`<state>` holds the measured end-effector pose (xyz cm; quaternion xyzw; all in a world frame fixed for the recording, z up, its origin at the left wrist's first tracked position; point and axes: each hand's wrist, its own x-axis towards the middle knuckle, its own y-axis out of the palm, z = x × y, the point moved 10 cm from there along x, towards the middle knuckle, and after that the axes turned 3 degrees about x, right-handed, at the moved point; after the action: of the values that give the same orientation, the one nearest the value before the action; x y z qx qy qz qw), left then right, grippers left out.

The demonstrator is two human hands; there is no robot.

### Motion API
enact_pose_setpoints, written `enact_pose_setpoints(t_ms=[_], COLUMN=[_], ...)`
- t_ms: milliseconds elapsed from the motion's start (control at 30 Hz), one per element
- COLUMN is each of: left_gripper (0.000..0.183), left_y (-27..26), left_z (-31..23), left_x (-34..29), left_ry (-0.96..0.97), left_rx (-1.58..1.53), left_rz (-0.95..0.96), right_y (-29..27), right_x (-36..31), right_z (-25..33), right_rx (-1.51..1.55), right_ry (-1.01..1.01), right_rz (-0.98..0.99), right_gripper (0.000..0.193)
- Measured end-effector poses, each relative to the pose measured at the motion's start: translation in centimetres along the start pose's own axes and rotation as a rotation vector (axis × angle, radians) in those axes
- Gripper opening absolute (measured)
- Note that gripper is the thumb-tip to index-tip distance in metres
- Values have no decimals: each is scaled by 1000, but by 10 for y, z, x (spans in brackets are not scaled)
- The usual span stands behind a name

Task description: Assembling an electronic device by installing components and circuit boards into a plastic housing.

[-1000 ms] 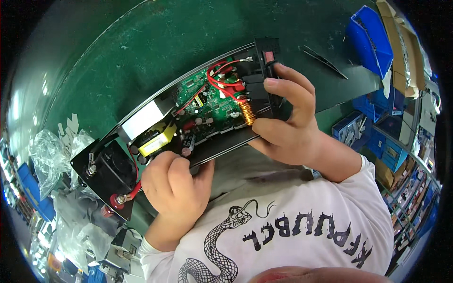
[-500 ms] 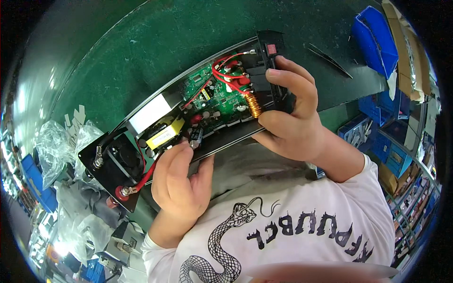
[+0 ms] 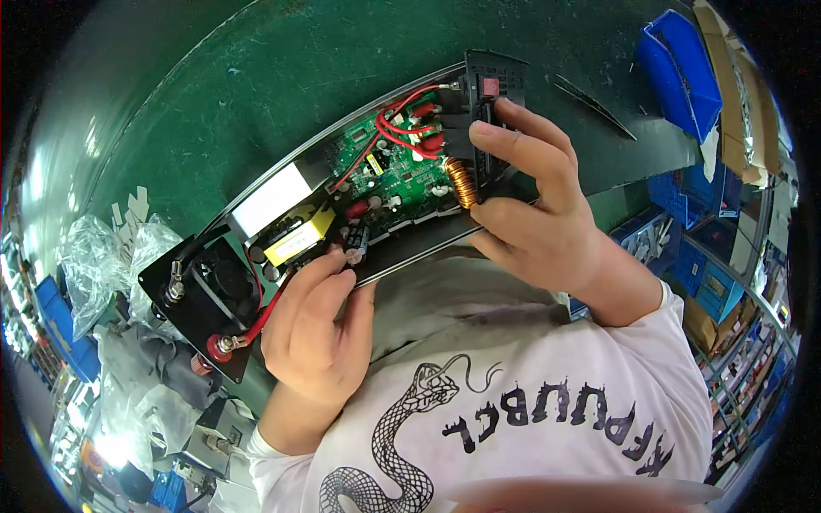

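Note:
An uncovered power inverter (image 3: 402,184) slants across the middle, its green circuit board, yellow transformer (image 3: 299,238) and copper coil (image 3: 462,182) showing. My left hand (image 3: 318,329) grips the near wall of its case beside the transformer, the thumb outside and fingertips over the edge. On the right, my right hand (image 3: 547,188) has its fingers on the black end panel (image 3: 500,81) with a red switch, while the thumb and lower fingers are by the coil and near wall. A fan panel (image 3: 201,295) with a red terminal and a metal terminal closes the left end.
Underneath is a green work surface (image 3: 282,94). Black tweezers (image 3: 596,104) lie to the right, short of a blue bin (image 3: 680,73) and a cardboard box (image 3: 742,94). Clear plastic bags (image 3: 94,269) and white strips (image 3: 132,214) lie at left. More blue bins (image 3: 714,286) stand at right.
The black end panel has tipped outward, showing more of its slotted face. The inverter has shifted slightly left, and my left hand has moved with it.

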<state>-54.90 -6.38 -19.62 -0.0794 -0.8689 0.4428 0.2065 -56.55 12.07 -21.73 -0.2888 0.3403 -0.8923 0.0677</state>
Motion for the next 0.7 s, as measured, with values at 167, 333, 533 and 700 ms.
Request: enact_pose_setpoints(t_ms=[167, 333, 533, 700], left_gripper=[35, 33, 31, 30], left_y=[1, 1, 3, 3], left_z=[0, 1, 3, 4], left_x=[-2, -3, -3, -4], left_ry=[-3, -4, -10, 0], left_rx=[-4, -26, -49, -52], left_rz=[25, 40, 52, 56], right_y=[-1, 0, 0, 0], right_x=[3, 4, 1, 2], right_z=[-2, -1, -3, -2], right_rx=[-2, 7, 20, 21], right_ry=[-21, -46, -69, -53], right_rz=[-12, -21, -22, -21], right_gripper=[20, 19, 20, 21])
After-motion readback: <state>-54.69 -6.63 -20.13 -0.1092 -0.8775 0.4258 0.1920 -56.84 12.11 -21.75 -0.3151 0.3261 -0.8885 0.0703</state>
